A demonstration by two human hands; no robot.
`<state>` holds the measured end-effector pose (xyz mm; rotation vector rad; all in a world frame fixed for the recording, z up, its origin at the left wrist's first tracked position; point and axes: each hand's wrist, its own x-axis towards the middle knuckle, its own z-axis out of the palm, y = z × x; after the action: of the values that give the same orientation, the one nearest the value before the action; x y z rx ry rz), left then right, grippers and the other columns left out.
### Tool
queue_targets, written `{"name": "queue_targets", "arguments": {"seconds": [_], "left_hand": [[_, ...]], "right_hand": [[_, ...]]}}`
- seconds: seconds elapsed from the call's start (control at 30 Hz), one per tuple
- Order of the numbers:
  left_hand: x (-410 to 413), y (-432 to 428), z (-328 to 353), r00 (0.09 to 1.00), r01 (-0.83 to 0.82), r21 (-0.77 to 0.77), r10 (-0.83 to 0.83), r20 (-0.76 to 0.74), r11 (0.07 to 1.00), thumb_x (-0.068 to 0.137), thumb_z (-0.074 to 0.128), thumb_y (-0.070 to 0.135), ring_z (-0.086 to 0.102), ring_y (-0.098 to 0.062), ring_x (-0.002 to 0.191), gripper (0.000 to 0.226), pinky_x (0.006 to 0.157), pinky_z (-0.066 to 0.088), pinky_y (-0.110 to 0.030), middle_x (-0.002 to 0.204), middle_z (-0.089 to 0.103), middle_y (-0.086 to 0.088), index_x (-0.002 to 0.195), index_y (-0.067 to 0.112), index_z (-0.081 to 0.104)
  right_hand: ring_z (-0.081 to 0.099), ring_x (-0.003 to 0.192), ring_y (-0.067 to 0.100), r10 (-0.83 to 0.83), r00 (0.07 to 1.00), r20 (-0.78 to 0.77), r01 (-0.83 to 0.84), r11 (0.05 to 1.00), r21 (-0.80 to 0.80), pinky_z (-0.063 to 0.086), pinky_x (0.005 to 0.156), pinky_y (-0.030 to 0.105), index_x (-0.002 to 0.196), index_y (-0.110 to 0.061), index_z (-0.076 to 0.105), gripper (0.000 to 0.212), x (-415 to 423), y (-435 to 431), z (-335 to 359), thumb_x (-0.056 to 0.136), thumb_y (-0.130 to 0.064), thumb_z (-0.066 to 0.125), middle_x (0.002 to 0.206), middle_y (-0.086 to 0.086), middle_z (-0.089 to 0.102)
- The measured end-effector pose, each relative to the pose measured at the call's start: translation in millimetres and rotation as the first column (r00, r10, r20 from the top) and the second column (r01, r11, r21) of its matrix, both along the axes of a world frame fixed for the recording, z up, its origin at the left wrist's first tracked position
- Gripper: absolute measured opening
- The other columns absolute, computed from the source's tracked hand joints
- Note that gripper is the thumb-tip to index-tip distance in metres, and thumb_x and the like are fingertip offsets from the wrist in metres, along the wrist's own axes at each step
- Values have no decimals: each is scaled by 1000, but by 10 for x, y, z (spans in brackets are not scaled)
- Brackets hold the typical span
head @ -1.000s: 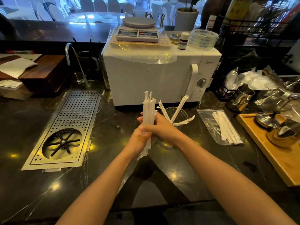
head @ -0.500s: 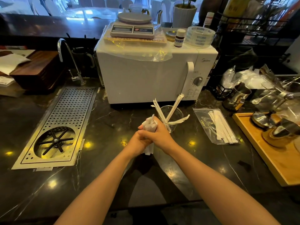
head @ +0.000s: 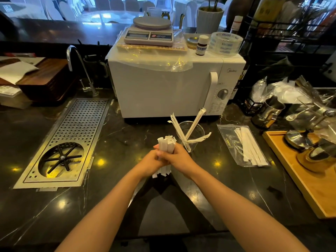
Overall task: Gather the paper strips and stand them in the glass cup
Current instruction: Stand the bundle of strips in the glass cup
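You had both hands, left (head: 151,160) and right (head: 177,157), pressed together around the strips (head: 166,143), upright over the counter (head: 127,135) just before the cup (head: 190,131). Squaring their lower ends first would probably have helped them enter cleanly beside those already leaning inside.

Both hands, left hand (head: 151,160) and right hand (head: 179,157), clasp paper strips (head: 166,144) beside glass cup (head: 190,135).

A café bar counter: glass-rinser drip tray (head: 67,140), microwave (head: 163,88), kitchen scale (head: 149,33), milk pitcher (head: 268,112).
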<state>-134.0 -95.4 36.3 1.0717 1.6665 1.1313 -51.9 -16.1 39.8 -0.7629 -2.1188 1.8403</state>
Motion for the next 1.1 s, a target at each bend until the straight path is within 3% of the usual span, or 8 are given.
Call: {"name": "queue_targets", "arguments": {"seconds": [0.07, 0.13, 0.23, 0.33, 0.57, 0.73, 0.87, 1.1], "left_hand": [[-28, 7, 47, 1000, -11, -5, 11, -16, 1000, 87, 51, 2, 57, -2, 90, 22, 86, 49, -17, 95, 59, 6, 104, 16, 57], [-53, 27, 143, 999, -6, 10, 7, -47, 1000, 86, 51, 3, 57, -1, 88, 21, 77, 49, -9, 92, 58, 9, 102, 16, 55], [-85, 86, 342, 995, -28, 52, 33, -91, 998, 85, 53, 3, 58, -5, 90, 24, 74, 50, -10, 91, 57, 12, 103, 19, 52], [-96, 182, 615, 990, -29, 130, 47, -134, 991, 84, 55, 4, 56, 4, 87, 28, 72, 49, -4, 92, 57, 16, 105, 23, 51], [-34, 598, 1162, 982, -25, 250, 71, -176, 968, 86, 54, 11, 60, -6, 89, 19, 86, 49, -26, 89, 60, 11, 103, 20, 53], [62, 911, 1194, 986, -30, 259, 71, -150, 965, 87, 53, 9, 57, -4, 85, 20, 78, 48, -17, 87, 59, 10, 105, 17, 53], [112, 1058, 1031, 988, -50, 208, 78, -130, 977, 87, 53, 11, 57, -16, 102, 32, 92, 47, -32, 103, 59, -3, 119, 12, 50], [76, 1202, 794, 981, -109, 136, 128, -143, 985, 87, 54, 15, 53, -21, 115, 45, 98, 45, -36, 123, 55, -11, 129, 13, 41]], "right_hand": [[57, 105, 20, 4, 1000, -13, -4, 1000, 2, 46, 96, 36, 117, -6, 58, 29, -7, -5, 71, 88, -11, 54, 106, 11, 60], [57, 104, 20, -2, 999, -44, 3, 1000, 19, 47, 95, 36, 117, -7, 57, 29, -15, 3, 160, 89, -12, 52, 105, 8, 59], [57, 99, 17, -35, 992, -117, 39, 999, 33, 48, 85, 25, 117, -4, 57, 29, -37, 37, 358, 90, -13, 51, 104, 7, 59], [60, 90, 16, -49, 981, -189, 62, 996, 63, 49, 79, 20, 113, -2, 58, 26, -48, 137, 631, 90, -11, 52, 99, 9, 61], [61, 72, -1, -4, 945, -326, 53, 989, 139, 51, 66, 8, 110, 3, 58, 26, 1, 600, 1206, 88, -9, 54, 82, -5, 62], [64, 74, -1, 24, 956, -292, 29, 984, 175, 53, 73, 16, 103, -3, 61, 17, 45, 926, 1218, 88, -7, 53, 84, -5, 64], [61, 87, 14, 54, 970, -235, -21, 990, 141, 49, 85, 30, 95, -13, 62, 14, 64, 1112, 1027, 88, -6, 52, 90, 1, 63], [60, 91, 6, 92, 986, -139, -75, 989, 127, 51, 76, 15, 103, -13, 61, 16, 36, 1265, 827, 89, -14, 52, 94, -5, 61]]}}
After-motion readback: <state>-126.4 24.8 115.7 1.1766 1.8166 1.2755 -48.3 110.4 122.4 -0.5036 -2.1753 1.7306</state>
